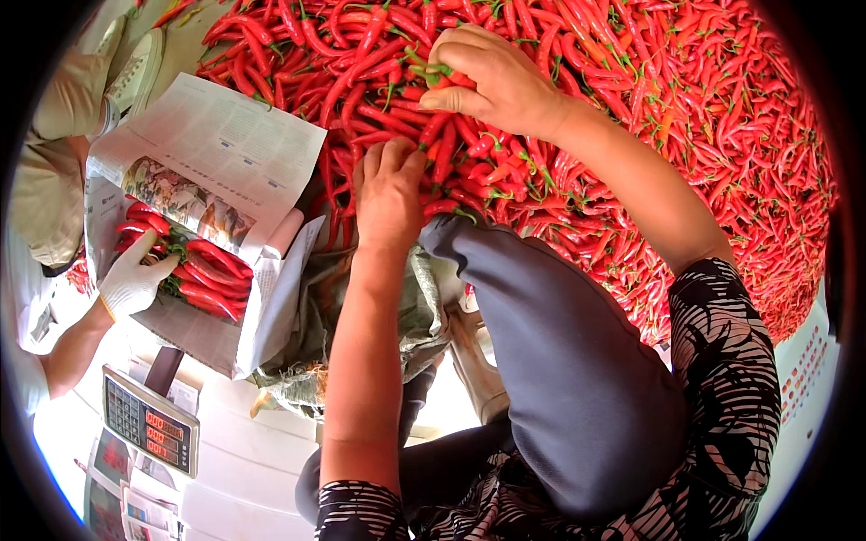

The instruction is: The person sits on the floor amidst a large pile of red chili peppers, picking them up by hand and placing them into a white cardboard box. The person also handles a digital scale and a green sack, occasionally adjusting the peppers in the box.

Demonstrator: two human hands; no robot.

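Observation:
A large heap of red chili peppers (686,117) with green stems spreads before me. Above it, my right hand (501,83) is closed, thumb and fingers pinching red chili peppers by their green stems (433,72). Lower and to the left, my left hand (390,194) has its fingers curled down around red chilies (442,153) at the near edge of the heap. Its fingertips are partly hidden among them.
At left, a newspaper-lined box (194,329) holds red chilies (212,275). Another person's white-gloved hand (135,278) rests on them. Below it is a scale display (151,419). A greenish woven sack (397,316) lies beside my raised knee (541,298).

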